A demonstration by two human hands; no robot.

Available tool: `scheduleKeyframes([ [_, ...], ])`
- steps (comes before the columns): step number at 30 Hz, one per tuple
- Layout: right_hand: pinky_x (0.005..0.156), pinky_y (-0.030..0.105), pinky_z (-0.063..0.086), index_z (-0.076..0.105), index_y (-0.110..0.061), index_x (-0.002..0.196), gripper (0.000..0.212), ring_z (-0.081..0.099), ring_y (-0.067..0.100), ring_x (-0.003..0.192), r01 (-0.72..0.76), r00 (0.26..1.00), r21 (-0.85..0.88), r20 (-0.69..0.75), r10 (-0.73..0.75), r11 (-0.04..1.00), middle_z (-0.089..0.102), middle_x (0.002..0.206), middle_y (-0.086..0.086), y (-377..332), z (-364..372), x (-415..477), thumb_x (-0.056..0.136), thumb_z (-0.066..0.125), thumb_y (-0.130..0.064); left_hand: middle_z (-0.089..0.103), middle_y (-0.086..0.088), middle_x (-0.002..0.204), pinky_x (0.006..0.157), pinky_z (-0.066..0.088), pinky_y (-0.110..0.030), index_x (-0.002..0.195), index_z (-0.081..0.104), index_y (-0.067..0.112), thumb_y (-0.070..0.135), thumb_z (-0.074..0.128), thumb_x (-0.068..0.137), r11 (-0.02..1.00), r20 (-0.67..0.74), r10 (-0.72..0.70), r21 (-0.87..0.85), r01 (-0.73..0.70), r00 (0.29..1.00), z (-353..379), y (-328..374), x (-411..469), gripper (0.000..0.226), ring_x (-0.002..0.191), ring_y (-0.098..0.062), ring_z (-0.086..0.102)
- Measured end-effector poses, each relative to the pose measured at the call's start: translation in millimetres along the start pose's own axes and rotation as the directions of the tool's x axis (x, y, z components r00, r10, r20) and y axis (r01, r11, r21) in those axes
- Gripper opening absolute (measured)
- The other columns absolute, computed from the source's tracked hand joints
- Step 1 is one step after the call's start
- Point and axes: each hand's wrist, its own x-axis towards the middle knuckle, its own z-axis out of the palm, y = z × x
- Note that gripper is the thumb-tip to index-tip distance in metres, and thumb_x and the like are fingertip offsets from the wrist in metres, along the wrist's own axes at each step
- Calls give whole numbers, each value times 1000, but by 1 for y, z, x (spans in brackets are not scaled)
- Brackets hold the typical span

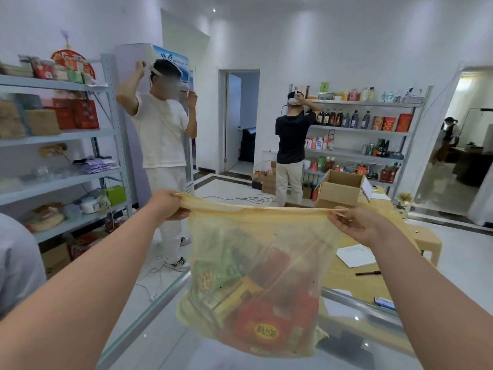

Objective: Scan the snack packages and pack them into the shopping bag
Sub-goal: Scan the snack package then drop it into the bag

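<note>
In the head view, a translucent yellow shopping bag (256,263) is held up by its top edge, which is stretched taut between the two hands. The left hand (168,205) has its grip closed on the left corner of the bag's mouth, the fingers curled round the gathered plastic. The right hand (354,225) has its grip closed on the right corner, which is pinched between thumb and fingers. The bag's lower end is seen against a glass counter (346,311); whether it rests on the glass cannot be told.

Through the plastic the snack packages (248,297) are seen heaped at the bottom of the bag: a green one to the upper left, a yellow one in the middle, and red ones to the right and below.

On the wooden counter surface beyond, a sheet of paper (356,255) and a black pen (368,273) are laid near each other, with an open cardboard box (340,189) farther back. Metal shelves (61,134) stocked with goods are seen at the left.
</note>
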Motion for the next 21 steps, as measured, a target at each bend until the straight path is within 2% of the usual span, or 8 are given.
scheduleKeyframes([
  [2, 60, 33, 58, 52, 4, 90, 23, 56, 29, 88, -3, 999, 9, 32, 2, 1000, 51, 99, 22, -2, 1, -4, 95, 32, 15, 62, -15, 77, 45, 54, -18, 92, 62, 1, -5, 42, 97, 974, 33, -59, -218, 65, 998, 0, 6, 5, 22, 59, -17, 62],
  [5, 66, 38, 59, 51, 1, 94, 20, 57, 33, 101, 30, 999, 55, 36, -32, 998, 47, 112, 24, 0, -4, -6, 89, 41, 18, 62, -14, 81, 49, 56, -20, 93, 60, -3, -2, 49, 94, 920, 70, -107, -372, 126, 992, -3, 4, 7, 11, 65, -18, 61],
  [8, 64, 37, 60, 53, -1, 92, 7, 55, 28, 92, 65, 998, 99, 19, -68, 993, 52, 107, 22, 4, -7, -8, 89, 55, 5, 57, -13, 86, 53, 57, -24, 92, 53, 1, 8, 50, 92, 862, 81, -65, -498, 97, 995, -5, -9, 9, 8, 74, -20, 58],
  [10, 61, 30, 60, 55, -2, 87, 9, 54, 21, 81, 101, 995, 110, -24, -99, 989, 55, 94, 17, 7, -5, -7, 90, 62, -6, 59, -11, 85, 53, 56, -20, 87, 58, -1, 14, 58, 94, 864, 57, -37, -500, 61, 998, -3, -16, 12, 16, 75, -19, 59],
  [13, 48, 18, 55, 55, -4, 79, 14, 53, 14, 70, 148, 986, 118, -98, -137, 982, 54, 79, 8, 14, -4, -1, 89, 63, -6, 60, -13, 85, 49, 53, -15, 82, 61, -3, 11, 62, 92, 855, 40, -43, -515, 57, 998, 0, -19, 14, 17, 72, -17, 59],
  [15, 44, 15, 50, 55, -5, 78, 14, 51, 13, 67, 149, 980, 130, -149, -130, 980, 53, 78, 7, 20, -6, 4, 89, 64, -6, 60, -15, 91, 51, 54, -15, 93, 61, -3, 3, 60, 92, 858, 55, -22, -511, 47, 998, 1, -21, 13, 6, 73, -17, 59],
  [17, 43, 13, 48, 53, -6, 77, 15, 49, 12, 66, 156, 973, 153, -191, -125, 976, 50, 77, 7, 27, -9, 9, 88, 63, -4, 58, -15, 96, 58, 58, -18, 107, 58, 5, -8, 56, 90, 870, 68, -2, -491, 36, 998, 0, -24, 10, 21, 79, -19, 60],
  [21, 46, 12, 46, 50, -9, 75, 19, 45, 10, 63, 199, 964, 186, -214, -158, 962, 45, 73, 4, 37, -9, 9, 88, 57, 3, 53, -18, 108, 66, 59, -25, 116, 53, 9, -18, 50, 88, 865, 119, -21, -497, 77, 993, 2, -33, 6, 38, 86, -24, 60],
])
